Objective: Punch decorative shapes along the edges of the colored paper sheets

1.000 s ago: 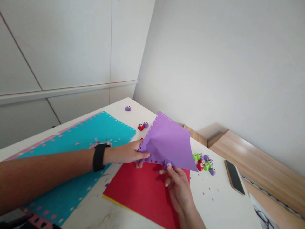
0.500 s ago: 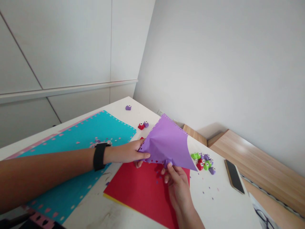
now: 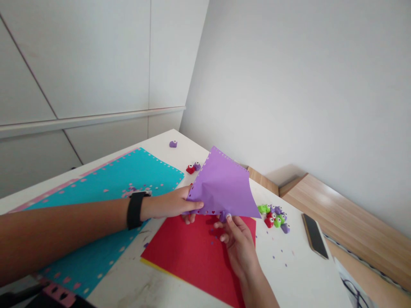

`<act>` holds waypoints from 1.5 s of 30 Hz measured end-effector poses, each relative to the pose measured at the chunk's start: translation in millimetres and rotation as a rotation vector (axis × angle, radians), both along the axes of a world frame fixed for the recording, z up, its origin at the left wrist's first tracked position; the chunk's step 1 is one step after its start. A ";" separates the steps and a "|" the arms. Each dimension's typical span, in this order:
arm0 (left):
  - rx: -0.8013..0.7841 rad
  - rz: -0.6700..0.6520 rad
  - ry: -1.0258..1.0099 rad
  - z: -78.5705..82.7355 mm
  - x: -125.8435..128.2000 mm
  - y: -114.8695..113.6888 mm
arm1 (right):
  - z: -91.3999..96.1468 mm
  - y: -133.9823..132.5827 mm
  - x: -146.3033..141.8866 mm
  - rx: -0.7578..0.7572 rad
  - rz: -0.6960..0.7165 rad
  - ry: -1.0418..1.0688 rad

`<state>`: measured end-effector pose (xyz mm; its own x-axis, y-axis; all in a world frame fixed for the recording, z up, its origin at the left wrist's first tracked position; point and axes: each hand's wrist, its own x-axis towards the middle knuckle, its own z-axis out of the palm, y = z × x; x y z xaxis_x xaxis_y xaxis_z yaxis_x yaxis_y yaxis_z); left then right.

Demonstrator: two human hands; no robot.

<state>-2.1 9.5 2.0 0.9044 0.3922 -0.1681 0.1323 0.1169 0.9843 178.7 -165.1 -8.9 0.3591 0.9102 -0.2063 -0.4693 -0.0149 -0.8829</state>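
Note:
A sheet of purple paper (image 3: 227,179) with small holes punched along its edges is held tilted above the table. My left hand (image 3: 180,202) pinches its near left corner, thumb on top and fingers beneath. At the near edge, my right hand (image 3: 237,237) grips a small purple craft punch (image 3: 224,216) that sits on the paper's border, thumb on the punch. Heart-shaped holes show red along that edge. Below both hands lies red paper (image 3: 199,252) over a yellow sheet (image 3: 157,266), sprinkled with tiny punched bits.
Blue paper (image 3: 128,231) with punched edges lies at left over a pink sheet, with confetti on it. Several craft punches (image 3: 275,217) cluster at right near a phone (image 3: 314,236). A red punch (image 3: 190,169) and two purple ones stand at the back. White table (image 3: 289,273).
The purple sheet has shifted slightly left, its right corner moving left and up. Both hands still hold on, the right one with the punch at nearly the same place.

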 end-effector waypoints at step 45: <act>-0.206 -0.294 0.114 -26.3 -3.9 6.9 | 16.9 260.9 -0.4 -0.333 0.174 -1.508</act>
<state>-6.0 16.3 -24.4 0.9444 0.0658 -0.3221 0.2967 0.2512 0.9213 178.3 95.8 8.0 0.3115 0.9493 0.0418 0.8471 -0.2575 -0.4649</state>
